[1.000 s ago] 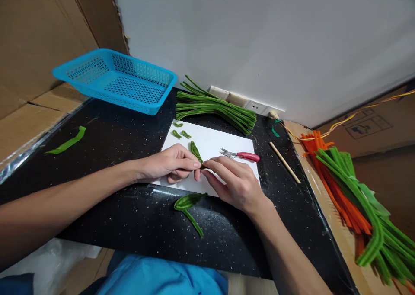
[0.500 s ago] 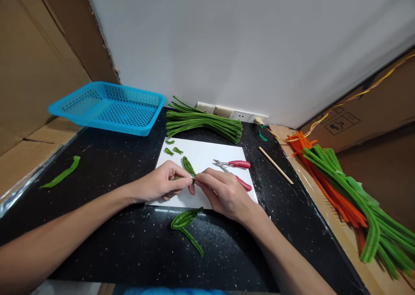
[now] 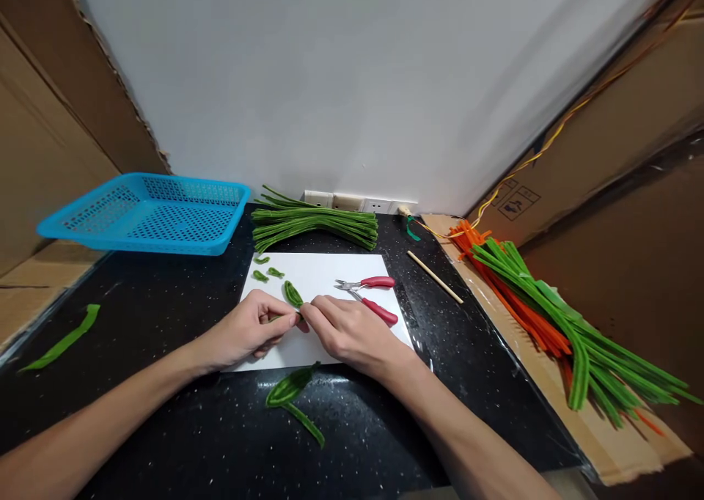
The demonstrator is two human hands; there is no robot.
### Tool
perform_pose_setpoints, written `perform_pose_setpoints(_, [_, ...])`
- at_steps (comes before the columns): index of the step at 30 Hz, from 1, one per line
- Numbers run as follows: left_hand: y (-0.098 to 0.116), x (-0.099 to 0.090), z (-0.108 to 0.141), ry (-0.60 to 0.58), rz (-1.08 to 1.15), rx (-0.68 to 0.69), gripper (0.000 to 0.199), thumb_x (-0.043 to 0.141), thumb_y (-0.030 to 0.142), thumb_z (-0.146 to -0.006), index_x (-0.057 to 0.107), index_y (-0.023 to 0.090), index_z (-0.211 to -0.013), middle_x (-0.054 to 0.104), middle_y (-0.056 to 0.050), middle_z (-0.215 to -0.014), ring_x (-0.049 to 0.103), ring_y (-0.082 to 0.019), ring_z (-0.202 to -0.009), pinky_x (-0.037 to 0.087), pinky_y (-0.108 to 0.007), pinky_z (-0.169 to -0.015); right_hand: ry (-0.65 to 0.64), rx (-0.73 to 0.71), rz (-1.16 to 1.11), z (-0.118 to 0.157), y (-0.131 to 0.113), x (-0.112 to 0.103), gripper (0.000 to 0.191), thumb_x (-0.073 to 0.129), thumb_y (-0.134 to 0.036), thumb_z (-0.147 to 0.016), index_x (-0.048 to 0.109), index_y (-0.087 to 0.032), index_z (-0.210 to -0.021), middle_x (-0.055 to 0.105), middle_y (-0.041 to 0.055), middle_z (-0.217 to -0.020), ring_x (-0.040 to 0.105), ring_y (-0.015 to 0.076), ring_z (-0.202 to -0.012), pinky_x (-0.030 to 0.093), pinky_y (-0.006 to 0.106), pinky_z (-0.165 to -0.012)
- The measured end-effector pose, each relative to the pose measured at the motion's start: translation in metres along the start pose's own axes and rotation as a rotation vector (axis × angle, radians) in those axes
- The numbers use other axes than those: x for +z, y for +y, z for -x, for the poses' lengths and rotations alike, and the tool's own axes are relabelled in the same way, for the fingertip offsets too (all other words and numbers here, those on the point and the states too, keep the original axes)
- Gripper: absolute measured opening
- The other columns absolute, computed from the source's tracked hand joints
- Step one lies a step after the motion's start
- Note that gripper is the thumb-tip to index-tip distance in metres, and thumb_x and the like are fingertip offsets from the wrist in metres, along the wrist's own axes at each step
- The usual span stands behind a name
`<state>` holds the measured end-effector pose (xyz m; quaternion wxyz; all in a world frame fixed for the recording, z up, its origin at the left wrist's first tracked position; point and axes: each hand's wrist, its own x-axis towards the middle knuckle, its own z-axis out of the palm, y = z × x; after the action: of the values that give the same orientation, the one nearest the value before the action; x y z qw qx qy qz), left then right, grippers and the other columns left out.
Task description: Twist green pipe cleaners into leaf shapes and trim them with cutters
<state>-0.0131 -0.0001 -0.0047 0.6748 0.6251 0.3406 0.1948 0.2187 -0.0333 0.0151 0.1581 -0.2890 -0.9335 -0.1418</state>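
Observation:
Over the white sheet (image 3: 324, 350), my left hand (image 3: 245, 330) and my right hand (image 3: 349, 331) meet fingertip to fingertip. Both pinch a green pipe cleaner bent into a leaf-shaped loop (image 3: 292, 293); the loop points up and away from the fingers. Its lower end is mostly hidden in the two grips. Right of my right hand, red-handled pliers (image 3: 379, 282) lie with their jaws apart. Several small green pipe-cleaner pieces (image 3: 260, 275) rest at the sheet's upper left. Nearer to me lies a bigger pipe-cleaner leaf with a stem (image 3: 291, 388) on the black table.
A blue basket (image 3: 143, 247) stands at the back left, beside a green pipe-cleaner bundle (image 3: 316, 223). At the left lies a green strip (image 3: 63, 339). A wooden stick (image 3: 434, 276), orange pipe cleaners (image 3: 511, 302) and lighter green ones (image 3: 555, 320) are to the right.
The whole view has shifted, so table things appear further left. My hands keep pinching the same pipe cleaner, with barely any change in their hold.

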Motion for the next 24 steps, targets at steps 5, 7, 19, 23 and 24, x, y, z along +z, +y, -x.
perform_pose_setpoints(5, [0.007,0.003,-0.001,0.089,-0.339,0.221,0.046,0.06,0.035,-0.099,0.048,0.016,-0.059,0.033,0.005,-0.055,0.027,-0.008,-0.053,0.02,-0.023,-0.048,-0.045,0.02,0.019,-0.001,-0.002,0.002,0.026,0.036,-0.004,-0.11,0.06,-0.011,-0.104,0.063,0.0071,-0.09,0.063,0.0202,-0.075,0.048,0.033,-0.062])
perform_pose_setpoints(7, [0.01,0.005,-0.001,0.109,-0.396,0.274,0.047,0.056,0.033,-0.1,0.045,0.016,-0.058,0.031,0.005,-0.058,0.026,-0.009,-0.057,0.021,-0.024,-0.051,-0.053,0.028,-0.002,-0.002,-0.002,0.003,0.027,0.034,-0.006,-0.111,0.059,-0.011,-0.105,0.063,0.0081,-0.091,0.064,0.021,-0.077,0.048,0.034,-0.064])
perform_pose_setpoints(19, [0.008,0.005,0.01,0.077,-0.922,0.515,0.033,0.05,0.016,-0.1,0.059,0.018,-0.068,0.051,0.001,-0.059,0.042,-0.012,-0.053,0.029,-0.03,-0.058,-0.124,0.268,-0.506,0.001,0.001,0.012,0.038,0.051,0.01,-0.088,0.066,-0.015,-0.112,0.069,0.0059,-0.097,0.062,0.0179,-0.079,0.043,0.026,-0.066])
perform_pose_setpoints(23, [0.008,0.005,0.009,0.103,-0.928,0.514,0.034,0.05,0.02,-0.103,0.068,0.016,-0.073,0.06,-0.001,-0.061,0.047,-0.013,-0.054,0.033,-0.028,-0.057,-0.086,0.301,-0.627,0.001,0.005,0.013,0.031,0.053,0.007,-0.092,0.069,-0.015,-0.108,0.071,0.0063,-0.097,0.065,0.018,-0.082,0.045,0.026,-0.072])
perform_pose_setpoints(24, [0.008,0.005,0.009,0.127,-0.895,0.495,0.033,0.051,0.022,-0.103,0.072,0.015,-0.078,0.064,-0.002,-0.064,0.049,-0.013,-0.055,0.035,-0.027,-0.057,-0.062,0.312,-0.653,0.0,0.006,0.013,0.028,0.053,0.005,-0.095,0.069,-0.015,-0.107,0.071,0.0062,-0.097,0.065,0.0178,-0.083,0.046,0.026,-0.073])
